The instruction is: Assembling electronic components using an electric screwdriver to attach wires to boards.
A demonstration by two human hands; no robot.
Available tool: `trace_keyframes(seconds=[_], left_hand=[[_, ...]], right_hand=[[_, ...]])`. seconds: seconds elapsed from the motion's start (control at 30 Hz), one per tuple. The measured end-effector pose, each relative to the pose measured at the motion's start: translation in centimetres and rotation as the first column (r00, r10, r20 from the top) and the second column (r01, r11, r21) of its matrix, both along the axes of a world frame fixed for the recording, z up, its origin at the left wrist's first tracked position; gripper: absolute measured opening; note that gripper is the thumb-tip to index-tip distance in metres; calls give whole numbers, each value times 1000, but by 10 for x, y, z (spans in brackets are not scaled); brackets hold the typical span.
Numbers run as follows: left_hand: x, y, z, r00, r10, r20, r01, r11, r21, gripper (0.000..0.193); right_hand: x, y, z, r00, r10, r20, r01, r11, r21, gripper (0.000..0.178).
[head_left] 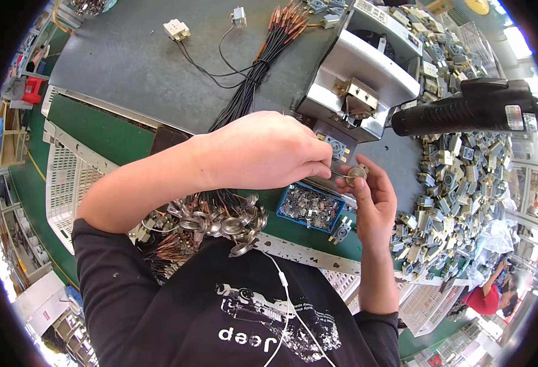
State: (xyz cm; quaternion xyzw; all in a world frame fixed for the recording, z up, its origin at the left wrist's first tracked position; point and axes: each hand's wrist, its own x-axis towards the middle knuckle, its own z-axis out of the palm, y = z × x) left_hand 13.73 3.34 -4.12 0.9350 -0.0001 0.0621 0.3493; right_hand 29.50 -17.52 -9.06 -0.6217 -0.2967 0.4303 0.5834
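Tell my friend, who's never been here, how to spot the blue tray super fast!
Find the big dark grey workbench, then look toward the person's right hand. Just left of that hand in the picture sits a small rectangular blue tray filled with little metal pieces. Its blue colour and straight sides set it apart from the shiny round parts heaped to its left.

the disc is silvery-gold, the tray blue, the wires black with coppery tips
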Motion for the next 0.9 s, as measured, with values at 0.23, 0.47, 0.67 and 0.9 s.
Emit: trace_keyframes(seconds=[0.23,0.47,0.67,0.9], left_hand=[[-6,4,-7,993,-119,10,118,988,103,14],[2,0,-20,983,-17,185,63,968,-244,8],[-7,-1,-29,977,-147,154,130,985,116,10],[-2,-6,-15,985,-12,171,-15,988,152,19]], right_hand=[[3,3,18,583,135,801,-146,988,-60,38],[-14,20,16,909,-28,-415,181,925,334,16],[23,30,49,734,619,281,-512,775,-370,12],[-19,1,0,982,-120,-149,156,954,256,33]])
